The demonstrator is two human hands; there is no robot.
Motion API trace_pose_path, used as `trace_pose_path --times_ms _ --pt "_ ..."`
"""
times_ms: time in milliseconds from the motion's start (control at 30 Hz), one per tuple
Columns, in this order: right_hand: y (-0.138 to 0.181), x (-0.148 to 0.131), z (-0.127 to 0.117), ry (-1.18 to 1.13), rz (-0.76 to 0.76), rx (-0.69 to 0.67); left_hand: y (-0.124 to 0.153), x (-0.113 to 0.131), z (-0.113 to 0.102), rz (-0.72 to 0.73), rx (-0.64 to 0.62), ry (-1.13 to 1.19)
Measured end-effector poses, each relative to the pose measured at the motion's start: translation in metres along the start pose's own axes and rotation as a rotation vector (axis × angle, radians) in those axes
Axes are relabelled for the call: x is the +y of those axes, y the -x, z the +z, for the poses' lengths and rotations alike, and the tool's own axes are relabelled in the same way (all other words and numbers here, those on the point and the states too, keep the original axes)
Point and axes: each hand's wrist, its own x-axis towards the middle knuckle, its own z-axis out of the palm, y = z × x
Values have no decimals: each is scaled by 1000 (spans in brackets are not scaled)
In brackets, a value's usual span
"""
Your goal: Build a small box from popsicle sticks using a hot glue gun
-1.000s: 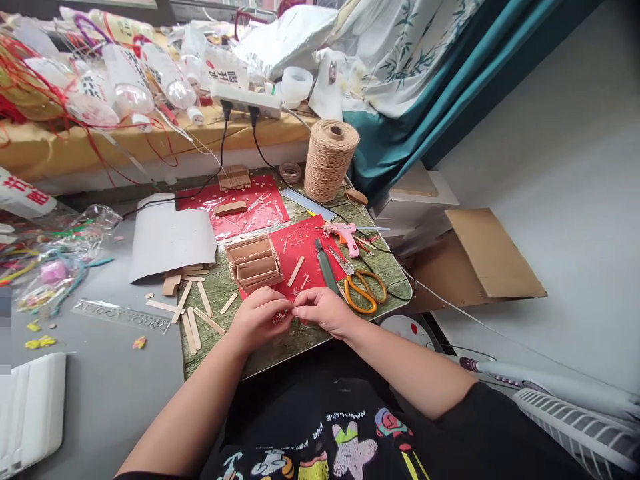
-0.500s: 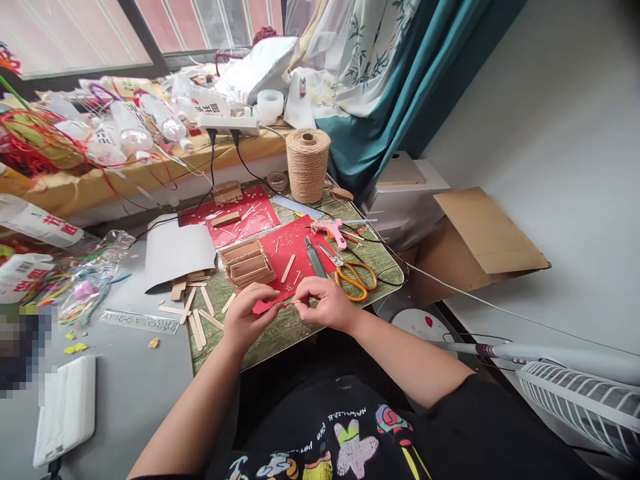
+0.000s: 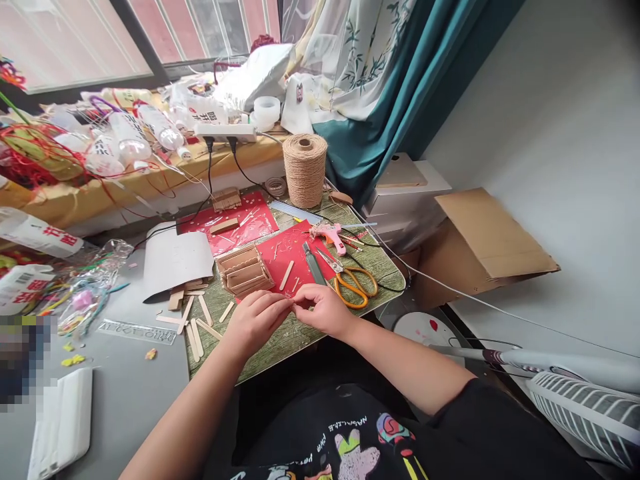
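My left hand (image 3: 257,320) and my right hand (image 3: 323,308) meet over the green mat (image 3: 295,333), fingertips pinched together on something too small to name. Just beyond them lies red paper (image 3: 287,257). A small box built of wooden sticks (image 3: 243,268) stands at the red paper's left edge. Loose flat wooden sticks (image 3: 195,320) lie to the left of my left hand.
Orange-handled scissors (image 3: 355,283), a grey utility knife (image 3: 314,263) and a pink glue gun (image 3: 330,235) lie right of the red paper. A twine spool (image 3: 305,170) stands behind. A power strip (image 3: 225,131) and bottles sit on the sill. Cardboard (image 3: 487,243) lies right.
The view tilted up and shifted, showing the window. My hands parted slightly with a red scrap between them, then came together again over the mat.
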Motion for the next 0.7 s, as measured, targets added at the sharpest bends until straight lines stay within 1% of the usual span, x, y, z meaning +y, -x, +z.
trace_pose_path --times_ms 100,200,300,400,533,700 --pt "-4 -6 -6 -47 38 -23 -4 -8 2 -18 64 67" --pt "-9 -8 -12 -149 95 -109 -5 -15 7 -26 131 155" --pt "-13 0 -13 -297 182 -176 -3 -22 12 -23 181 209" --pt "-18 11 -7 -453 315 -184 3 -27 16 -43 221 237" --pt "-24 16 1 -531 448 -185 11 -31 18 -80 206 284" --pt "-31 12 5 -562 552 -165 16 -33 16 -135 186 332"
